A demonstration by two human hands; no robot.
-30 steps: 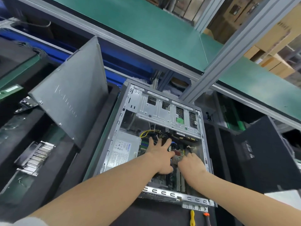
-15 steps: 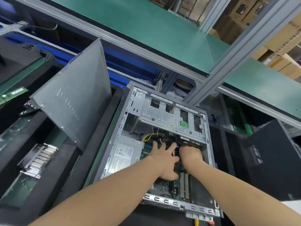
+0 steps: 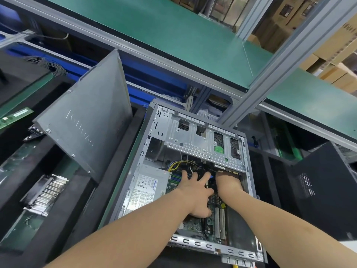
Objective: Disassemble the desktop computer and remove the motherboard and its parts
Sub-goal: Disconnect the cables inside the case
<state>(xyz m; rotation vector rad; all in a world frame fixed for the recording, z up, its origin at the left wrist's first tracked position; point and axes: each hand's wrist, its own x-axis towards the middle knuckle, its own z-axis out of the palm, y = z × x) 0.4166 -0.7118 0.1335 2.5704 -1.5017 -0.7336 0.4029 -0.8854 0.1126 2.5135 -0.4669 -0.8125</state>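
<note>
Two hands are working inside the computer case: the left hand, fingers spread, is seemingly bracing the motherboard; the right hand is hiding its grip.

drive cage overhangs, cables crowd gap

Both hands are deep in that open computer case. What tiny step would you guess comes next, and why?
Probably a gentle pull by the right hand to free a plug: its fingers are hidden under the drive cage near the cables, while the left hand lies spread over the motherboard, likely bracing it.
</note>
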